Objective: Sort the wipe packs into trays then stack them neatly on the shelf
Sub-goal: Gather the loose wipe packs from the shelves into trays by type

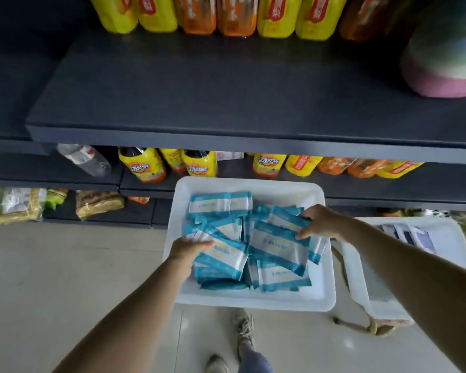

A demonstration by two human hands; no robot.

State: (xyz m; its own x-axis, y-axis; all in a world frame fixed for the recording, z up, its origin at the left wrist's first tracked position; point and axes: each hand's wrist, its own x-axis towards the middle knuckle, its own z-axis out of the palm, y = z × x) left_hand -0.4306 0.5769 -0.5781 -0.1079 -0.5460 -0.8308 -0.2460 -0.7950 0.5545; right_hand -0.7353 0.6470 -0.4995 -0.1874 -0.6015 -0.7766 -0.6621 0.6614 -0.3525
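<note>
Head view: a white, round-cornered plastic tray [253, 300] at lower centre holds a loose heap of flat, glossy blue-and-white wipe packs [277, 249]. The left hand [189, 250] pinches a pack at the heap's left; the right hand [320, 222] grips packs at its right, fingertips hidden beneath. A second tray [361, 270] at right holds what may be darker packs. Above, a matte dark shelf [226, 90] carries yellow bottles [156, 12].
</note>
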